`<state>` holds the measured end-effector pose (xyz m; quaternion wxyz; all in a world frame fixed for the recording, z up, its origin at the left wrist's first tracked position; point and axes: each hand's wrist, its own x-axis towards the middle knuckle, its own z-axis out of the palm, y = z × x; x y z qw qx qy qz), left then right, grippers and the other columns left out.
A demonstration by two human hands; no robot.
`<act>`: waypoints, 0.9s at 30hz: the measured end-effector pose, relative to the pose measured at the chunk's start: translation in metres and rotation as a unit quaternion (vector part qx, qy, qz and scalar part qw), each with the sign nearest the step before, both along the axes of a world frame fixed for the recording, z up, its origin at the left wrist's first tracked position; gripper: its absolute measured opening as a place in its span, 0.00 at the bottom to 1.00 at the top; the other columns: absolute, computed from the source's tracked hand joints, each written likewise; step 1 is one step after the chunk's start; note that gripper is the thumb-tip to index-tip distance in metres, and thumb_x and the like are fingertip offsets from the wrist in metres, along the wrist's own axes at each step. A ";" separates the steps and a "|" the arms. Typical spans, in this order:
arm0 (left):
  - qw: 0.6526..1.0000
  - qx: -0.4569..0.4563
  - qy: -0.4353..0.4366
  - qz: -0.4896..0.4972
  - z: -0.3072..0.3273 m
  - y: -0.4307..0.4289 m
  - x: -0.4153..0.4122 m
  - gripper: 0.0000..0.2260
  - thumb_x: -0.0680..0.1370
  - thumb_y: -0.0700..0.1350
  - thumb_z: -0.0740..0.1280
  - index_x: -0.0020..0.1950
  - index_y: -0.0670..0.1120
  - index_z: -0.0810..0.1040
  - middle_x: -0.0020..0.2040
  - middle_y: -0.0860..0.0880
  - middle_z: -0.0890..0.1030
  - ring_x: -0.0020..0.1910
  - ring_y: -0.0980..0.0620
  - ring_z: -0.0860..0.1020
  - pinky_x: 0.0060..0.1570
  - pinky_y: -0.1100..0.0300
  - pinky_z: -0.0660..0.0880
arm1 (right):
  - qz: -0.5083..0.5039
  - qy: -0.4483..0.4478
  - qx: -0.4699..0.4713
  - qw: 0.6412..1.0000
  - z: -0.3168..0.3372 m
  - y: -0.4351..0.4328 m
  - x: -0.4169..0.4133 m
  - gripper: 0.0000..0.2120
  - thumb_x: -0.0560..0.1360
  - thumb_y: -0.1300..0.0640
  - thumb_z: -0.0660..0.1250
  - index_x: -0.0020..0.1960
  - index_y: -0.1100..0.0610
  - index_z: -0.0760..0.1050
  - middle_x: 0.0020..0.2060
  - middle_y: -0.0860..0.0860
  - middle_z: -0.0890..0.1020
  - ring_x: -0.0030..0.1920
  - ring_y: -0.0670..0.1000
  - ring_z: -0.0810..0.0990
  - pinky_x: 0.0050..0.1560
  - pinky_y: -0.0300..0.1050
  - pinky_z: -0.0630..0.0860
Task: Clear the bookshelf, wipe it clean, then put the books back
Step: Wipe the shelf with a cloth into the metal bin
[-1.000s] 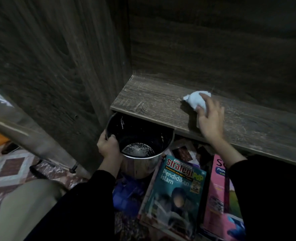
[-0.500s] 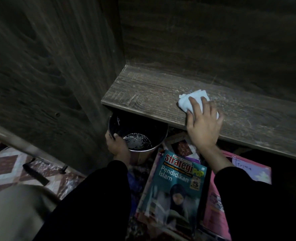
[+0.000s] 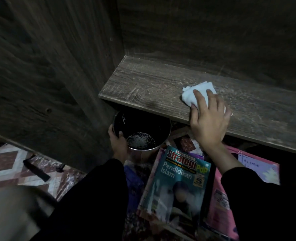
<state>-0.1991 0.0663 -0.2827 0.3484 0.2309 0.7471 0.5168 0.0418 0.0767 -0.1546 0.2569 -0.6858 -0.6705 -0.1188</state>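
The dark wooden shelf board (image 3: 143, 87) is bare of books and streaked with dust. My right hand (image 3: 208, 119) lies flat on a folded white cloth (image 3: 200, 92), pressing it onto the board near the front edge. Below the board, my left hand (image 3: 117, 141) grips the rim of a metal pot (image 3: 142, 134) with a little foamy water at the bottom. A teal book (image 3: 176, 181) lies on the floor pile below, with a pink book (image 3: 218, 202) beside it on the right.
The shelf's side panel (image 3: 48, 75) rises on the left and the back panel (image 3: 213, 32) stands behind the board. Patterned floor tiles (image 3: 4, 164) show at lower left, with a black strip-like object (image 3: 37, 169) lying on them.
My right hand has slid the cloth along the board toward the front edge and slightly right. The left hand stays on the pot's rim.
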 end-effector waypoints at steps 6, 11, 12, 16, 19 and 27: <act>0.982 -0.094 0.134 -0.093 0.018 -0.012 0.003 0.32 0.78 0.37 0.64 0.78 0.42 0.52 0.69 0.32 0.65 0.68 0.35 0.66 0.65 0.54 0.62 | -0.001 0.004 -0.026 1.000 0.002 0.000 -0.001 0.21 0.78 0.49 0.53 0.69 0.51 0.70 0.67 0.57 0.73 0.66 0.61 0.69 0.58 0.62 0.66; 0.959 0.024 0.279 -0.044 0.061 -0.038 0.032 0.15 0.77 0.47 0.63 0.58 0.38 0.76 0.54 0.35 0.73 0.54 0.35 0.71 0.58 0.49 0.64 | 0.009 0.008 -0.060 0.998 0.008 -0.004 -0.001 0.23 0.77 0.48 0.51 0.69 0.52 0.70 0.67 0.58 0.73 0.67 0.62 0.68 0.58 0.63 0.66; 0.941 0.078 0.325 -0.048 0.074 -0.041 0.042 0.14 0.76 0.49 0.61 0.52 0.39 0.77 0.49 0.37 0.74 0.50 0.37 0.72 0.53 0.49 0.64 | 0.014 0.009 -0.071 0.997 0.011 -0.005 -0.001 0.24 0.77 0.48 0.51 0.69 0.52 0.70 0.68 0.58 0.72 0.67 0.62 0.67 0.59 0.64 0.66; 0.843 0.226 0.467 -0.139 0.122 -0.035 0.079 0.13 0.77 0.50 0.61 0.53 0.42 0.75 0.52 0.40 0.76 0.50 0.43 0.70 0.51 0.50 0.65 | 0.039 0.018 -0.153 0.987 0.023 -0.011 0.006 0.23 0.79 0.48 0.55 0.74 0.49 0.62 0.74 0.55 0.62 0.73 0.58 0.58 0.66 0.63 0.57; 0.774 0.207 0.541 -0.255 0.137 -0.023 0.092 0.18 0.77 0.53 0.59 0.61 0.46 0.77 0.64 0.40 0.74 0.64 0.42 0.68 0.64 0.46 0.66 | 0.048 0.017 -0.185 0.981 0.030 -0.022 0.016 0.25 0.80 0.48 0.57 0.76 0.44 0.57 0.77 0.52 0.57 0.75 0.55 0.53 0.70 0.60 0.53; 0.682 -0.032 0.531 -0.503 0.197 -0.024 0.111 0.27 0.80 0.58 0.57 0.77 0.49 0.59 0.77 0.38 0.53 0.76 0.39 0.50 0.73 0.40 0.46 | 0.088 0.197 -0.228 0.949 0.085 -0.054 0.054 0.22 0.70 0.60 0.68 0.63 0.49 0.75 0.60 0.52 0.79 0.60 0.55 0.75 0.54 0.41 0.69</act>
